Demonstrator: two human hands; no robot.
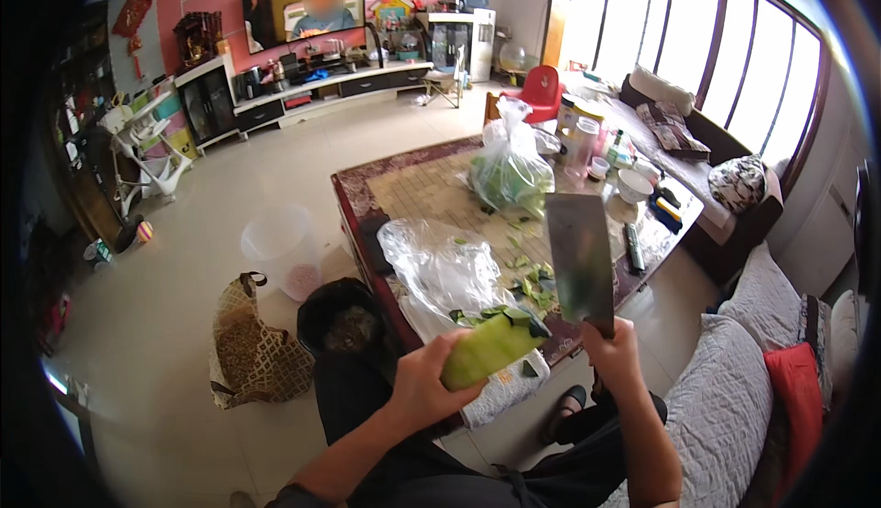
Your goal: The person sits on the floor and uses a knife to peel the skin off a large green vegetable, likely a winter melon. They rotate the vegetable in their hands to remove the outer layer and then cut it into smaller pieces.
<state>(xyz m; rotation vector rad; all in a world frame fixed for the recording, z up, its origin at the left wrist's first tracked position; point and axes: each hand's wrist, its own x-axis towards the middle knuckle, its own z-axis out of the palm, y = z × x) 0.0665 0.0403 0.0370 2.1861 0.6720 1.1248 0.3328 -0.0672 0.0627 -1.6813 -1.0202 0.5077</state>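
My left hand [428,383] grips a pale green, partly peeled gourd or melon piece [492,353] above the near edge of the low table. Dark green rind still covers its far end. In my right hand [616,353] a broad cleaver [579,260] stands upright by its handle, its blade to the right of the gourd and apart from it. Cut rind peelings [538,288] lie scattered on the table beyond. Left of them spreads a crumpled clear plastic bag [447,267]. Below the gourd is a folded white towel [506,391] on the table edge.
A tied clear bag of green produce [511,171] stands farther back on the table [413,174]. Right of it are a plastic jar [585,143], a bowl [634,185] and a remote control [633,246]. A black bin [337,294] and patterned bag [255,343] sit left; a quilted sofa [719,384] is right.
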